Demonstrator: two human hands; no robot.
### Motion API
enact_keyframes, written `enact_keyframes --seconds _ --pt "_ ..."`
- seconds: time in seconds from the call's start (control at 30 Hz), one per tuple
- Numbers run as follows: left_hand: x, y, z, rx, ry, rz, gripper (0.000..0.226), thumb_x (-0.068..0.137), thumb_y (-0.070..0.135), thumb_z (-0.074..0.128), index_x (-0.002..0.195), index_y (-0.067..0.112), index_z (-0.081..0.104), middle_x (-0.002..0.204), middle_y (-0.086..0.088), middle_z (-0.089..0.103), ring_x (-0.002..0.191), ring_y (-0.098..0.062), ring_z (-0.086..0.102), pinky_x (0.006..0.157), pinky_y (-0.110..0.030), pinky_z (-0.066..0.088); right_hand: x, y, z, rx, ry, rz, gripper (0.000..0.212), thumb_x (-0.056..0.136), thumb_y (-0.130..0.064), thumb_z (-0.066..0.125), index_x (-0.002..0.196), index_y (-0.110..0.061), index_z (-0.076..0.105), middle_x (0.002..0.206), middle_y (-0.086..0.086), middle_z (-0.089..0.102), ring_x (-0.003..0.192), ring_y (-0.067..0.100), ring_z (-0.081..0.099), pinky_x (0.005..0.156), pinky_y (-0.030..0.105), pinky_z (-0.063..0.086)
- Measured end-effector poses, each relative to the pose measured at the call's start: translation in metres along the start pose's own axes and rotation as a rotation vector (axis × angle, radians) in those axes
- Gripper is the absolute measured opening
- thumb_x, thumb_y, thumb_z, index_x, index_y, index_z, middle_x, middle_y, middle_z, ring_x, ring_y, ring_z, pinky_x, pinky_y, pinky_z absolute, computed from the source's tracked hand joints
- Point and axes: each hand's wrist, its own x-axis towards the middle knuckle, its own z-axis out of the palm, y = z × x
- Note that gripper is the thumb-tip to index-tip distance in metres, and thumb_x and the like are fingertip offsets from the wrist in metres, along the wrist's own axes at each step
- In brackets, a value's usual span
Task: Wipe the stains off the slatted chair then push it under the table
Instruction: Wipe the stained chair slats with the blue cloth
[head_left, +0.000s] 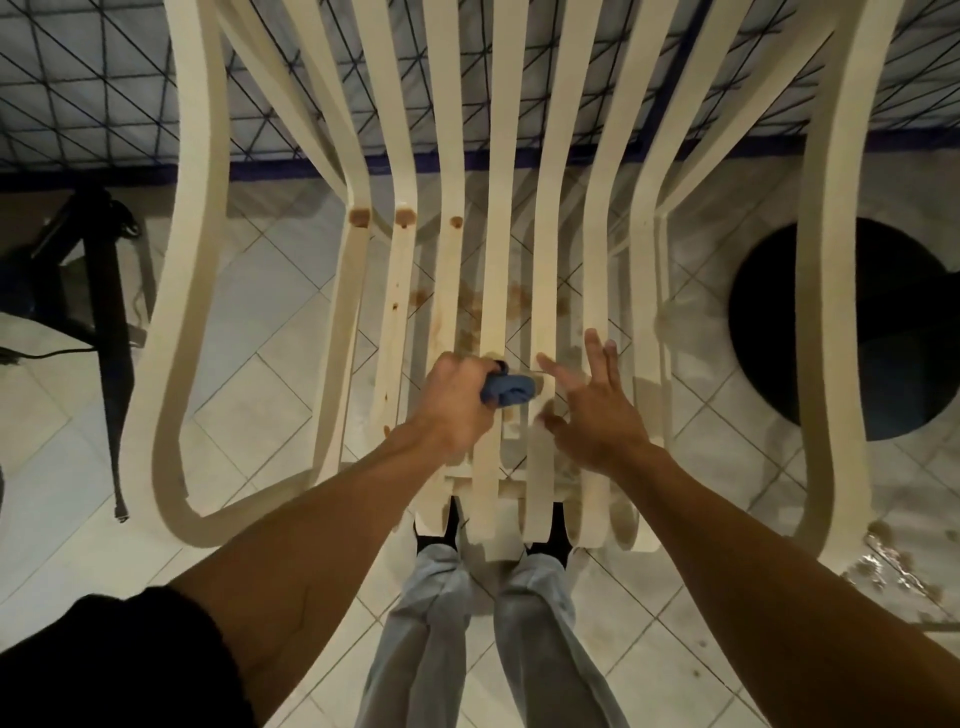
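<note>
A cream slatted chair (602, 244) fills the view, seen from above its seat, with looping armrests on both sides. Brown stains (359, 215) dot the left slats near the seat's bend, and smaller specks run down one slat. My left hand (457, 402) grips a bunched blue cloth (508, 391) against a middle slat near the seat's front. Just right of the cloth, my right hand (592, 402) rests on the slats with its fingers spread. The table's patterned cloth (88, 98) hangs behind the chair's back.
Pale floor tiles (260, 364) lie under the chair, wet and brown-spotted below the seat. A black stand (98, 291) with a cable is at the left. A dark round object (769, 332) sits at the right. My legs in grey trousers (519, 623) stand at the seat's front.
</note>
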Motion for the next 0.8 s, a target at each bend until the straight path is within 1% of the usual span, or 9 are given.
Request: enact_keyframes --seconds 0.1,0.2,0.3,0.4,0.47,0.57,0.63,0.7,0.8 --pt "-0.018 -0.003 0.007 0.03 -0.01 -0.013 0.022 0.086 0.007 0.062 0.106 0.012 0.069 0.094 -0.009 0.068 0.089 -0.023 0.062 0.071 -0.025 0.049 -0.002 -0.001 -0.001 0.009 -0.007 0.005 0.078 0.092 -0.034 0.064 0.152 -0.043 0.015 0.159 0.0 -0.028 0.141 0.025 -0.033 0.118 0.055 0.02" --pt "-0.044 -0.004 0.017 0.014 -0.047 -0.041 0.02 0.083 0.007 0.063 0.102 0.012 0.07 0.092 -0.006 0.067 0.084 -0.021 0.062 0.063 -0.019 0.043 -0.003 -0.001 -0.003 -0.008 -0.017 0.001 0.079 0.093 -0.037 0.063 0.153 -0.043 0.013 0.159 0.002 -0.028 0.142 0.027 -0.032 0.119 0.054 0.017" --pt "-0.063 -0.004 0.022 -0.013 -0.093 -0.097 0.02 0.084 0.01 0.063 0.102 0.014 0.07 0.093 -0.006 0.067 0.086 -0.02 0.061 0.064 -0.013 0.037 -0.005 -0.003 -0.005 -0.015 -0.023 -0.001 0.078 0.094 -0.038 0.061 0.154 -0.042 0.012 0.159 0.004 -0.029 0.143 0.029 -0.03 0.121 0.051 0.011" --pt "-0.067 -0.003 0.019 -0.054 -0.106 -0.143 0.022 0.084 0.013 0.067 0.105 0.019 0.071 0.095 -0.002 0.069 0.088 -0.015 0.061 0.066 -0.011 0.04 -0.006 -0.003 -0.008 -0.059 -0.031 -0.006 0.078 0.094 -0.041 0.059 0.153 -0.043 0.009 0.159 0.006 -0.028 0.144 0.031 -0.028 0.122 0.05 0.008" --pt "-0.066 0.0 0.012 -0.137 -0.06 -0.208 0.021 0.084 0.013 0.069 0.104 0.019 0.072 0.093 -0.001 0.071 0.083 -0.011 0.061 0.066 -0.008 0.044 -0.007 -0.003 -0.012 -0.098 -0.044 -0.016 0.077 0.094 -0.044 0.057 0.154 -0.043 0.008 0.16 0.008 -0.026 0.145 0.032 -0.026 0.122 0.051 0.008" --pt "-0.059 0.006 -0.003 -0.238 0.084 -0.307 0.022 0.083 0.013 0.072 0.105 0.014 0.073 0.088 0.0 0.07 0.082 -0.009 0.061 0.068 -0.004 0.043 -0.004 -0.006 -0.02 -0.173 -0.062 -0.019 0.068 0.097 -0.046 0.049 0.154 -0.041 0.012 0.162 0.011 -0.018 0.147 0.034 -0.019 0.121 0.053 0.003" --pt "-0.05 0.005 -0.017 -0.359 0.176 -0.383 0.021 0.082 0.01 0.074 0.103 0.011 0.073 0.085 0.0 0.069 0.081 -0.012 0.064 0.068 -0.003 0.046 0.0 -0.011 -0.026 -0.2 -0.036 -0.017 0.058 0.098 -0.048 0.043 0.152 -0.039 0.022 0.163 0.014 -0.006 0.149 0.035 -0.008 0.121 0.054 0.001" --pt "-0.038 0.001 -0.033 -0.43 0.24 -0.435 0.023 0.081 0.013 0.076 0.103 0.014 0.072 0.086 0.003 0.071 0.081 -0.013 0.068 0.069 -0.009 0.05 0.008 -0.015 -0.033 -0.178 0.012 -0.023 0.05 0.098 -0.05 0.04 0.146 -0.038 0.035 0.161 0.014 0.011 0.148 0.035 0.004 0.119 0.053 0.006" --pt "-0.019 -0.003 -0.056 -0.514 0.318 -0.421 0.02 0.083 0.007 0.074 0.102 0.009 0.069 0.078 0.005 0.067 0.067 0.008 0.064 0.059 -0.005 0.046 0.026 -0.022 -0.043 -0.111 0.021 -0.064 0.045 0.097 -0.05 0.039 0.139 -0.035 0.043 0.155 0.013 0.026 0.144 0.034 0.016 0.117 0.05 0.018"
